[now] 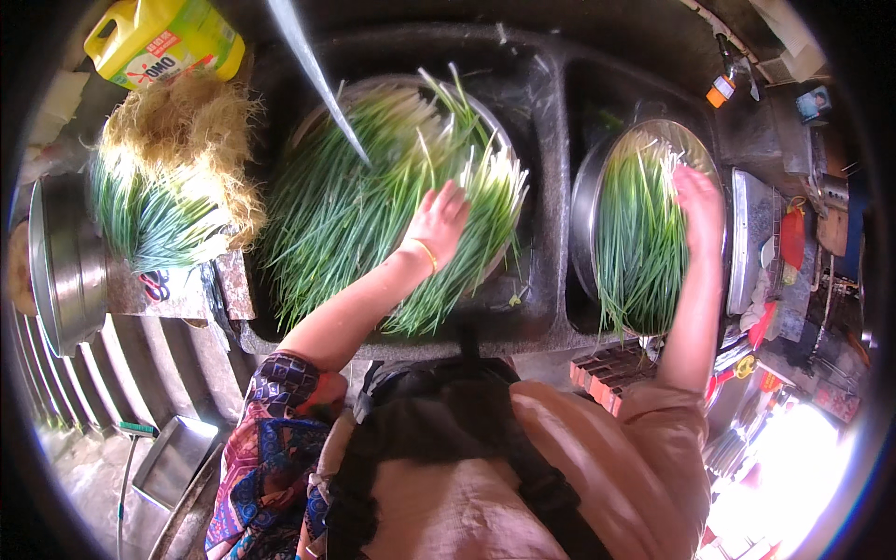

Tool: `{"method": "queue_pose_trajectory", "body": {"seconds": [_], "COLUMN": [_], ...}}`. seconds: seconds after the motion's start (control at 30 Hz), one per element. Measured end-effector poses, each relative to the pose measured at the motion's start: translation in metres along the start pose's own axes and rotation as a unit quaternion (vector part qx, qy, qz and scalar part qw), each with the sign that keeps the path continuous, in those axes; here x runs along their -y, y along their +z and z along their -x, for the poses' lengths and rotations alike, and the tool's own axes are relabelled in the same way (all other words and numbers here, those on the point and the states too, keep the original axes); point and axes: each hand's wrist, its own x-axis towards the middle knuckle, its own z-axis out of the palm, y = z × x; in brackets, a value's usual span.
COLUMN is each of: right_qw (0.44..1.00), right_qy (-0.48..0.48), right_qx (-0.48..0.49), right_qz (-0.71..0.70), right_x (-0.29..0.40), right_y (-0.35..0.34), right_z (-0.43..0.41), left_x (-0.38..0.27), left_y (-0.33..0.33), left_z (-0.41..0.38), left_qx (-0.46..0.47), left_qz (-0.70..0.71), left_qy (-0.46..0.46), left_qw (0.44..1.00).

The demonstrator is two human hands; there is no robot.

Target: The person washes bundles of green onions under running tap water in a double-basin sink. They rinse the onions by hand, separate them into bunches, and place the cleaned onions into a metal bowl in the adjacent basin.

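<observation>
Long green onions or chives (350,210) with white ends fill a large round metal basin (500,133) in the left sink bay. My left hand (442,217), a yellow bangle at its wrist, lies palm down over them near their white ends, fingers extended. Water streams (318,80) onto the greens from above. In the right bay, another bunch (640,231) fills a second metal basin (689,140). My right hand (694,190), blurred, is at the white ends on that basin's right side; whether its fingers grip any stalks is unclear.
At the left, unwashed-looking greens with tangled brown roots (182,119) lie beside a yellow OMO jug (168,42), scissors (155,285) and a metal pot (66,266). A dark divider (560,182) separates the sink bays. A metal tray (742,238) stands at the right; bricks (602,378) are below.
</observation>
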Motion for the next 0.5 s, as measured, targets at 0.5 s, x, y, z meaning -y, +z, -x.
{"method": "queue_pose_trajectory", "body": {"seconds": [0.5], "right_qw": [0.982], "right_qy": [-0.098], "right_qx": [-0.046], "right_qz": [0.152], "right_x": [-0.056], "right_y": [0.3], "right_z": [0.1], "left_x": [0.068], "left_y": [0.026], "left_z": [-0.011], "left_qx": [0.083], "left_qz": [-0.013], "left_qy": [-0.271], "left_qw": [0.959]}}
